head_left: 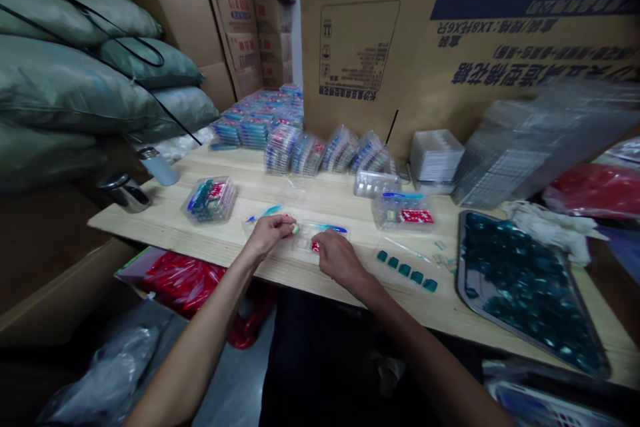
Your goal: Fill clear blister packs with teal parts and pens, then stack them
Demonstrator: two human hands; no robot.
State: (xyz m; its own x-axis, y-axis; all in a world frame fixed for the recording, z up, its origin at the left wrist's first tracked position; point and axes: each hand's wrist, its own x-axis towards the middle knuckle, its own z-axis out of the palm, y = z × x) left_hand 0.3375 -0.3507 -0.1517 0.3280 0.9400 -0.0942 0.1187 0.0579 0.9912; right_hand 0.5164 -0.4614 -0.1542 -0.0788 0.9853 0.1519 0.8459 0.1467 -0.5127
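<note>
My left hand (270, 237) is closed in a pinch, with a small pale-green and cream piece (296, 229) at its fingertips. Under and beside it lies a clear plastic tray (249, 227) with a blue-and-teal pen (271, 210). My right hand (341, 259) has its fingers pressed together over a second clear tray (303, 247). A red packet (315, 247) shows at those fingertips; whether they grip it I cannot tell. Another blue pen (334, 228) lies along that tray's far side. To the right, a clear tray (395, 250) carries a row of dark teal pieces (404, 270).
A metal tray (465, 280) heaped with dark teal pieces stands right. Stacked filled trays (210, 200) are at left, another stack (405, 212) at right. Filled packs (305, 154) and empty clear trays (495, 147) line the back. Two flasks (159, 167) stand at the left edge.
</note>
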